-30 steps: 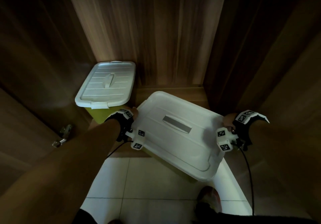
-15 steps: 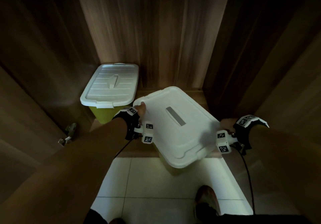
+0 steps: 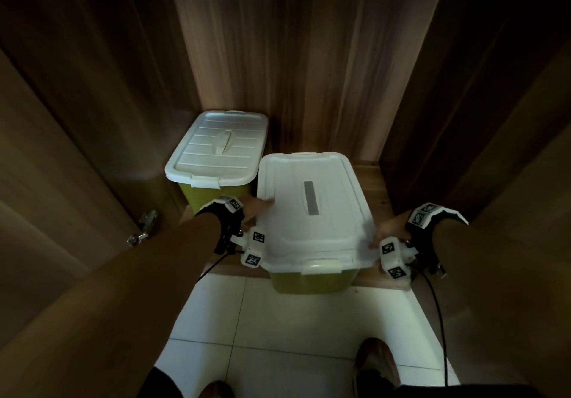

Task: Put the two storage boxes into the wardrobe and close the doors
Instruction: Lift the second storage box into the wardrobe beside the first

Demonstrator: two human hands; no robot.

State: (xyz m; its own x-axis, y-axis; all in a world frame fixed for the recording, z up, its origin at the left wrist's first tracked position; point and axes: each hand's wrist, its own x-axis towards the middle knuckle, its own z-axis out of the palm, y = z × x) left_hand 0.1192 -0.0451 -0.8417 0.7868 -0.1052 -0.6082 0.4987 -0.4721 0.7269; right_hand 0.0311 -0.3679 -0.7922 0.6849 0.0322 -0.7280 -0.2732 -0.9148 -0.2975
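Note:
Two green storage boxes with white lids are in the head view. The first box (image 3: 216, 150) stands in the wardrobe's back left corner. The second box (image 3: 309, 237) sits straight beside it on the wardrobe floor (image 3: 372, 187), its front end over the front edge. My left hand (image 3: 255, 209) grips the lid's left rim, thumb on top. My right hand (image 3: 390, 230) holds the rim at the front right corner; its fingers are mostly hidden under the lid.
Both wardrobe doors stand open: the left door (image 3: 46, 187) with a metal hinge (image 3: 143, 227), the right door (image 3: 525, 156). White floor tiles (image 3: 293, 320) lie in front, with my shoe (image 3: 374, 357) on them. Bare wardrobe floor shows to the right of the second box.
The second box has turned from a slanted, tilted pose to straight and level, and moved forward onto the wardrobe floor beside the first box. Both hands moved with it.

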